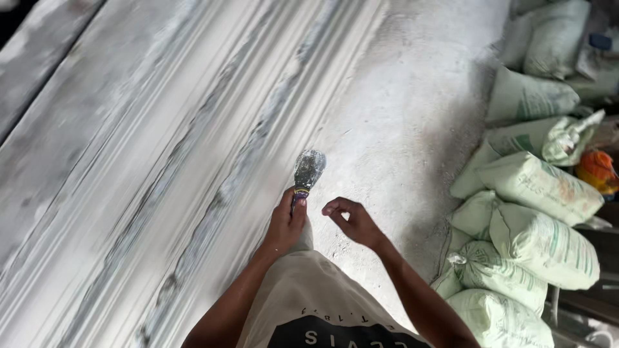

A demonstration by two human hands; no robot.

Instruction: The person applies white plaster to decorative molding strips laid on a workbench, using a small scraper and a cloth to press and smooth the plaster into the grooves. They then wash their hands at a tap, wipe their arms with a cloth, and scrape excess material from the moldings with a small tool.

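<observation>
The fingers point(298, 205) of the left hand point(284, 225) are clenched around the short dark handle of a flat metal putty knife point(308, 170), with the thumb laid along the handle near a narrow yellow and purple band where handle meets blade. The blade is broad and rounded at its far end, dull grey, and caked with patches of pale dried filler, so that little bare metal is seen. It is pointed away from the body and is held just above the dusty grey concrete floor point(412, 116), right beside the edge of the large white marble slab point(161, 148).

The right hand point(353, 221) is held empty just beside the left one, its fingers point(334, 207) curled loosely inward with nothing grasped between them; whether the fingertips touch the thumb cannot be told.

The slab is streaked along its length with grey and bluish veins and fills the left part of the view. A cream-coloured T-shirt with a dark printed panel point(309, 303) is seen at the bottom edge, between the two forearms. To the right, well apart from the hands, pale green woven sacks point(535, 245) are piled on the floor against one another, and a small orange object point(597, 169) is lodged among them near the right edge.
</observation>
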